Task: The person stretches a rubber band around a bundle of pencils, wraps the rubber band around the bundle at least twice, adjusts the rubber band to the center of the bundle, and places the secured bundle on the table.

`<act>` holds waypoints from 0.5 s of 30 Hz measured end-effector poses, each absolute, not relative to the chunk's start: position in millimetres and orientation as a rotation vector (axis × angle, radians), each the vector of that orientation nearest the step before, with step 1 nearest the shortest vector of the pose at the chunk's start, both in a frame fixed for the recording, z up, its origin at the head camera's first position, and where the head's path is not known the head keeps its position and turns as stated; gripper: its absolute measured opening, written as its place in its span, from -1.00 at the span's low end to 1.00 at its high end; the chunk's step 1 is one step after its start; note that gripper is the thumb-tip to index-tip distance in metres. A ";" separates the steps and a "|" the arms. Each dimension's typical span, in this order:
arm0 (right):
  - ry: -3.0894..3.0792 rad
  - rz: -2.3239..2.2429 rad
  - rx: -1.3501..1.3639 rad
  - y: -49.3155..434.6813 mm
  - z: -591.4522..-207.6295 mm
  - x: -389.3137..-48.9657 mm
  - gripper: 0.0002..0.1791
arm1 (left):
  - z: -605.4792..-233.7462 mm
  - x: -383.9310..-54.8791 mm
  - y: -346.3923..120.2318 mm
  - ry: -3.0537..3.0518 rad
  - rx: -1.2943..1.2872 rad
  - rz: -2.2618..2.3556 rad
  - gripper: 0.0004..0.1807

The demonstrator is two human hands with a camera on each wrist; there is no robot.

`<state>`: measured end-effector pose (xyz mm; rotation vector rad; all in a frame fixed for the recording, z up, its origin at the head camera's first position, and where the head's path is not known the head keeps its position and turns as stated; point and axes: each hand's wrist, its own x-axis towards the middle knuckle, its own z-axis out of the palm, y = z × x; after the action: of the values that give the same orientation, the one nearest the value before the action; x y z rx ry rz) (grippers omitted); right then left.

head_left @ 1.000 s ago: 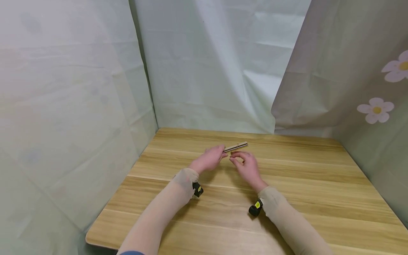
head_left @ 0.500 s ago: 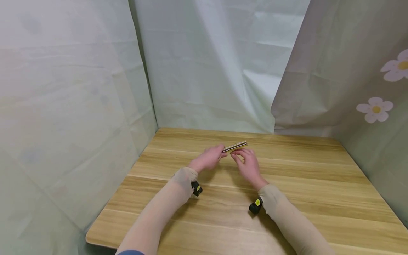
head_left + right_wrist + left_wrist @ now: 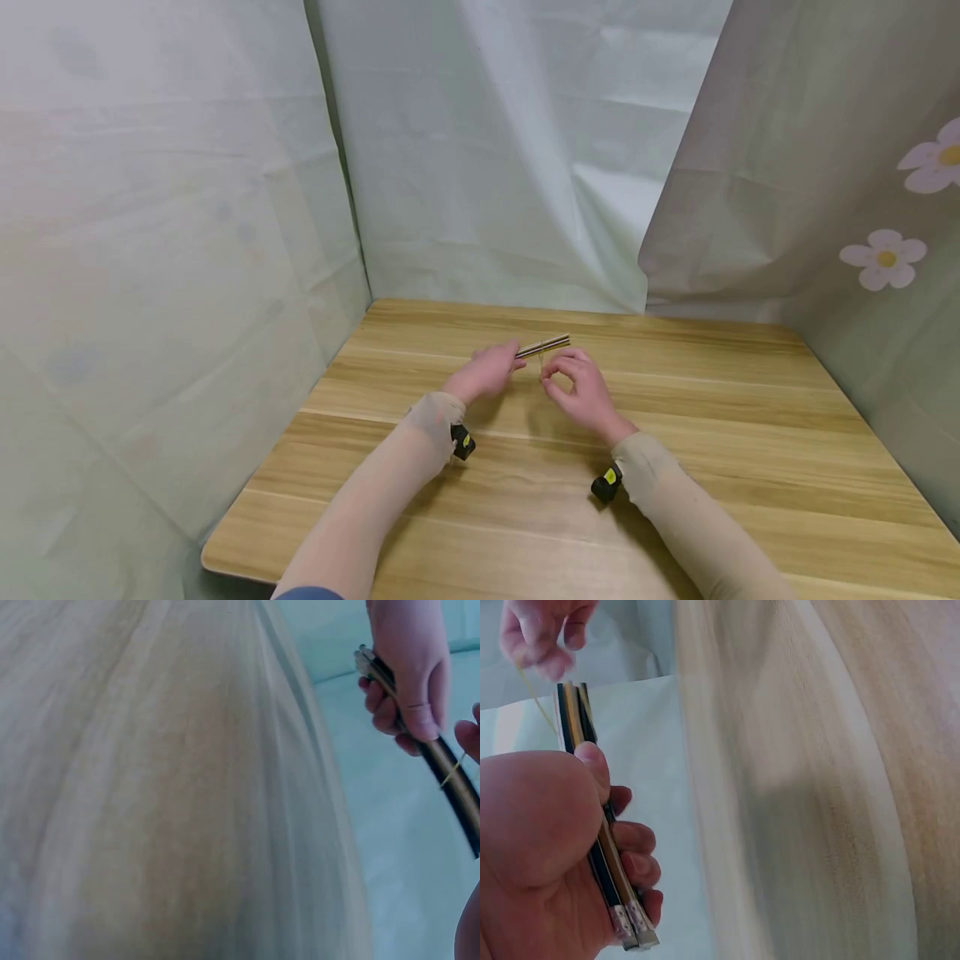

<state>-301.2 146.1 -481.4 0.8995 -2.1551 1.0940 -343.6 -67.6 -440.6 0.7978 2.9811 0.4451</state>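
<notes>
My left hand [image 3: 487, 372] grips a bundle of several pencils [image 3: 555, 342] over the table. In the left wrist view the thumb lies along the pencils [image 3: 610, 874] and the fingers curl round them, with the metal eraser ends sticking out below the palm. A thin yellow rubber band [image 3: 537, 699] loops round the bundle near its far end. Stretched away from the pencils, the rubber band [image 3: 453, 770] runs to my right hand [image 3: 585, 393], whose thumb and forefinger pinch it. Most of the right hand lies outside the right wrist view.
A wood-grain table [image 3: 712, 450] spreads under both hands. Pale fabric sheets [image 3: 495, 167] hang close behind it and at the sides; the right one carries printed flowers. Black cameras [image 3: 606, 483] are strapped at both wrists.
The right hand has drawn the rubber band down, away from the pencils, so that a stretched strand now shows. The left hand and pencils have shifted slightly left.
</notes>
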 end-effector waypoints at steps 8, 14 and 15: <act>-2.204 1.539 1.033 138.8 -470.1 -282.4 -0.69 | -447.7 -346.3 -75.1 2.992 0.594 0.431 -0.93; -2.164 1.891 0.945 131.4 -460.6 -278.6 -0.56 | -447.8 -351.6 -76.8 3.002 0.506 0.494 -0.82; -2.162 1.935 0.920 131.1 -460.3 -278.3 -0.54 | -447.5 -351.8 -76.5 3.008 0.493 0.519 -0.82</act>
<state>-278.3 131.1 -460.3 0.9202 -2.1623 1.9346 -351.8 -76.5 -447.5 0.4929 3.0078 0.5189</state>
